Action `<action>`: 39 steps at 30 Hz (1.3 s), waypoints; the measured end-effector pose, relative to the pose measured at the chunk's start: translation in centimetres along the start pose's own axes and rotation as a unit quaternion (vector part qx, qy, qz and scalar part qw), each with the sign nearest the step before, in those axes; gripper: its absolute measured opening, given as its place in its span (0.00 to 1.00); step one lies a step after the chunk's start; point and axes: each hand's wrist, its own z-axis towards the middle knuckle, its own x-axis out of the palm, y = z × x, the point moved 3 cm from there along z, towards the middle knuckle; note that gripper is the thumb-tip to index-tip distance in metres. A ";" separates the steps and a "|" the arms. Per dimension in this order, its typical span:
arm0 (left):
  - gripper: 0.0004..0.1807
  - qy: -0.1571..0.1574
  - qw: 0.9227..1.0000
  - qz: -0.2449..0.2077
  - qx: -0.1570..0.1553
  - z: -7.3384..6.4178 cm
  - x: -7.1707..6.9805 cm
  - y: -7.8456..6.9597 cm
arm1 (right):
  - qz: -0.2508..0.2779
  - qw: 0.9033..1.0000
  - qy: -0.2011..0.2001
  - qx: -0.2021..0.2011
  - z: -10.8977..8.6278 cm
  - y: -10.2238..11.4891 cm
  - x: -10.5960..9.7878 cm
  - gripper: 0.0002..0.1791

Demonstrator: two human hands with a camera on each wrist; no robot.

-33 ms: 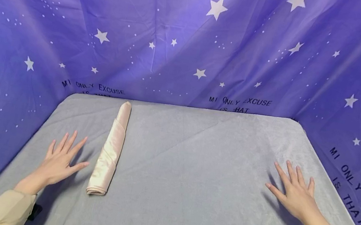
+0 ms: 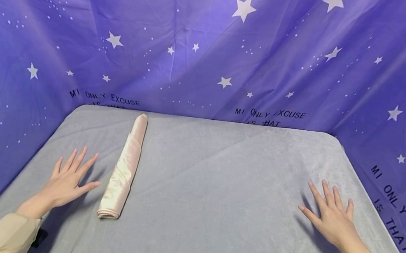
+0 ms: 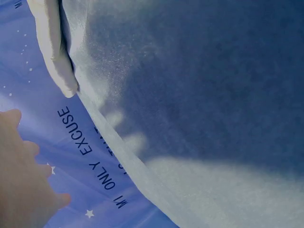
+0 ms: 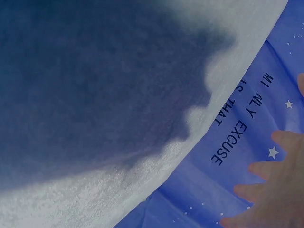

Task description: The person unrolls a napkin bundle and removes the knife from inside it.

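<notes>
A rolled-up pale pink satin cloth (image 2: pixel 123 171) lies lengthwise on the left part of the grey table, its narrow end towards the back and its thicker layered end towards the front. Just left of the roll, my left hand (image 2: pixel 66 182) is held with fingers spread and straight, holding nothing; its thumb points at the cloth with a gap between. Over the table's right side my right hand (image 2: pixel 334 218) is spread the same way, also holding nothing, with its shadow beneath. Part of the cloth roll (image 3: pixel 50 47) shows at the upper left of the left wrist view.
A grey velvety cover (image 2: pixel 215 200) spreads over the table, its far edge running along the back. Purple curtains (image 2: pixel 212 25) with white stars and black lettering stand behind it and on both sides. Black wrist devices (image 2: pixel 40 238) show under the beige sleeves (image 2: pixel 9 235).
</notes>
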 end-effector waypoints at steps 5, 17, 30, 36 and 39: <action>0.42 0.000 1.000 -0.002 -0.001 -0.1 -0.1 -0.2 | 0.002 1.000 -0.005 -0.003 0.1 0.2 -0.1 0.40; 0.41 0.000 1.000 -0.007 -0.014 -0.4 -0.7 -0.4 | 0.004 1.000 -0.011 -0.029 1.2 1.3 -0.2 0.39; 0.40 -0.033 0.999 -0.014 0.010 -1.0 -1.0 -1.6 | 0.012 0.997 -0.017 -0.075 3.3 4.2 0.1 0.37; 0.40 -0.044 0.998 -0.024 0.026 -1.1 -1.2 -2.5 | 0.023 0.995 -0.009 -0.095 4.3 6.1 0.7 0.36; 0.40 -0.051 0.998 -0.028 0.033 -1.1 -1.3 -2.9 | 0.025 0.994 -0.001 -0.107 4.9 7.2 1.4 0.36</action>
